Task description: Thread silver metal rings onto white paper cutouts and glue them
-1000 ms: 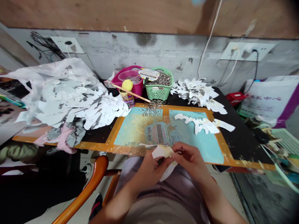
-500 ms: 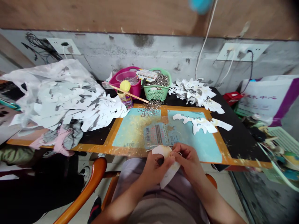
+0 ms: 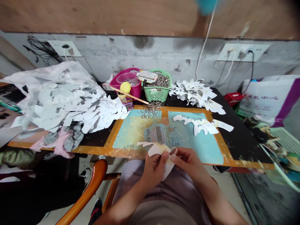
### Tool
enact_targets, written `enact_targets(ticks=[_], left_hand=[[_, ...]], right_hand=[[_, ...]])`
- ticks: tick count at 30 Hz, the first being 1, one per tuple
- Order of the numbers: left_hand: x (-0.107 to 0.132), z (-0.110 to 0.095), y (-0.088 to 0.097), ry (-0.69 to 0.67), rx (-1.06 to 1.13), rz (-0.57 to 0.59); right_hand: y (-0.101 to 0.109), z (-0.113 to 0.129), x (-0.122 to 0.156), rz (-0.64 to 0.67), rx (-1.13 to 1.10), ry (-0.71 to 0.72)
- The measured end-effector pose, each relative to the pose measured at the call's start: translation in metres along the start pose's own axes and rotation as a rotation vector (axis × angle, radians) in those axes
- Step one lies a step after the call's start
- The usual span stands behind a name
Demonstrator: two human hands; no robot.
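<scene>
My left hand [image 3: 153, 170] grips a white paper cut-out [image 3: 159, 150] above the table's near edge, and part of the paper hangs below my fingers. My right hand [image 3: 187, 164] pinches a small metal ring [image 3: 173, 151] at the paper's edge. Beyond my hands lies a blue printed mat with an orange tape border [image 3: 112, 137], and a larger white paper cut-out [image 3: 201, 124] rests on it. A tangle of loose metal rings [image 3: 148, 113] sits at the mat's far edge.
A green basket of metal rings [image 3: 157, 93] and a pink tub [image 3: 136, 89] stand at the back. A yellow-capped bottle [image 3: 125, 97] is beside them. A large heap of paper cut-outs [image 3: 61, 97] covers the table's left side, with another heap [image 3: 194, 93] at the back right.
The paper cut-out has turned in my hands, with a strip now sticking out to the left. My hands have moved slightly apart, and the ring shows more clearly at my right fingertips.
</scene>
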State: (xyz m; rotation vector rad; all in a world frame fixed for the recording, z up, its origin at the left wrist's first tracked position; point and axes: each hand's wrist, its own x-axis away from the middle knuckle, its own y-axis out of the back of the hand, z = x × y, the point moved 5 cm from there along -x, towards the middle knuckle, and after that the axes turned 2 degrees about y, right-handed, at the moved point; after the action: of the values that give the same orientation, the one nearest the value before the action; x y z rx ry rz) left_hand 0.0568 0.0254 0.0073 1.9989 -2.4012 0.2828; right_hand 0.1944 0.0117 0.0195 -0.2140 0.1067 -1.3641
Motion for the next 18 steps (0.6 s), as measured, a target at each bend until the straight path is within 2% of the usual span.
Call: enact_targets(ticks=[4, 7, 9, 13, 16, 18], left_hand=[[0.002, 0.003, -0.001, 0.012, 0.054, -0.016], [0.004, 0.017, -0.003, 0.096, 0.179, -0.067], [0.005, 0.028, -0.004, 0.161, 0.268, -0.098], [0.0, 0.039, -0.004, 0.232, 0.307, -0.048], [-0.005, 0.031, 0.001, 0.199, 0.217, -0.001], [-0.006, 0.023, 0.004, 0.18, 0.159, -0.018]], right_hand=[[-0.007, 0.008, 0.005, 0.019, 0.118, 0.079], [-0.009, 0.009, 0.008, 0.046, 0.13, 0.192], [-0.008, 0.003, 0.008, 0.076, 0.063, 0.224], [-0.002, -0.015, 0.0, 0.099, -0.118, 0.128], [0.001, -0.017, -0.004, 0.096, -0.172, 0.093], [0.003, -0.014, -0.006, 0.046, -0.101, 0.082]])
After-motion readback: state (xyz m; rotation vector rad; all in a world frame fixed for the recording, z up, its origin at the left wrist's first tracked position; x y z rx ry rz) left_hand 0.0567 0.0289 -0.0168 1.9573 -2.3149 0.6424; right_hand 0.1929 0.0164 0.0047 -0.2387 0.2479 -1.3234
